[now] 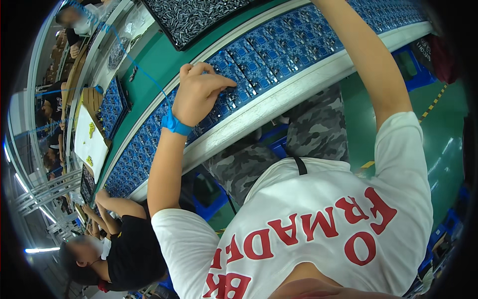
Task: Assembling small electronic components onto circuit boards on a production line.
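My left hand (197,93) is over a long row of blue circuit boards (256,67) on the line in front of me. Its fingers are bent and drawn together, the index fingertip low against a board. Whatever may be between finger and thumb is too small or hidden to make out. A blue wrist strap (176,124) with a thin blue cord circles that wrist. My right forearm (371,62) reaches up past the top edge, so the right hand is out of the picture.
Beyond the boards, a black tray (199,17) holds many small dark metallic parts. Further left stand a stack of blue boards (113,107) and a white sheet (89,137) with yellow pieces. A white rail (239,124) edges the line. A co-worker in black (132,249) sits at left.
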Demonstrator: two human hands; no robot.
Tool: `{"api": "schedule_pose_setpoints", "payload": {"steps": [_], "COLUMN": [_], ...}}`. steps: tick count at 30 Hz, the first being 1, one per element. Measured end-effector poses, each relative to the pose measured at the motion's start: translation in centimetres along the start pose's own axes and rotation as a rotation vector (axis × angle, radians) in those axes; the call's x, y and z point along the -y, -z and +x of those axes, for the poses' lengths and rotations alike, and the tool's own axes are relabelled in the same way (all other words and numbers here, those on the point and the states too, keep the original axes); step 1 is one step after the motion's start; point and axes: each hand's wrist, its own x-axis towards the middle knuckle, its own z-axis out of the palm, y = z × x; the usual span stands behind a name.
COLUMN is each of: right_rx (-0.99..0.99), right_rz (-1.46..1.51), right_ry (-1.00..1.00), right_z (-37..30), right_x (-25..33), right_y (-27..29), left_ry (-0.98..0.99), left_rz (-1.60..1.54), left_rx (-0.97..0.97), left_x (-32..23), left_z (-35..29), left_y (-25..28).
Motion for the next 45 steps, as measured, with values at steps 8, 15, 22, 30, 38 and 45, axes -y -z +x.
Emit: {"api": "schedule_pose_setpoints", "payload": {"steps": [8,15,22,30,38,45], "right_rx": [0.424,0.800,0.744,0.736,0.732,0.708], "right_rz": [0.023,-0.364,-0.687,-0.737,-0.715,-0.724], "right_ry": [0.051,0.203,0.459,0.516,0.529,0.652], "right_z": [-9.2,-15.4,-16.9,-17.2,-17.3,-17.4], "right_x": [7.3,9.5,7.7,8.5,8.1,8.0], "right_y": [-4.0,-8.7,-10.3,-11.0,-11.1,-11.7], "left_ry": [-0.017,0.383,0.402,0.150,0.326,0.572], "left_rz": [-0.141,0.374,0.488,0.278,0.631,0.244], "left_rx": [-0.170,-0.381,-0.359,-0.524,-0.290,-0.513], "left_x": [4.4,12.2,11.3,13.0,11.0,13.8], "left_z": [1.3,3.8,5.4,4.9,6.1,5.4], "left_y": [1.4,0.8,-0.3,-0.2,1.0,0.9]}}
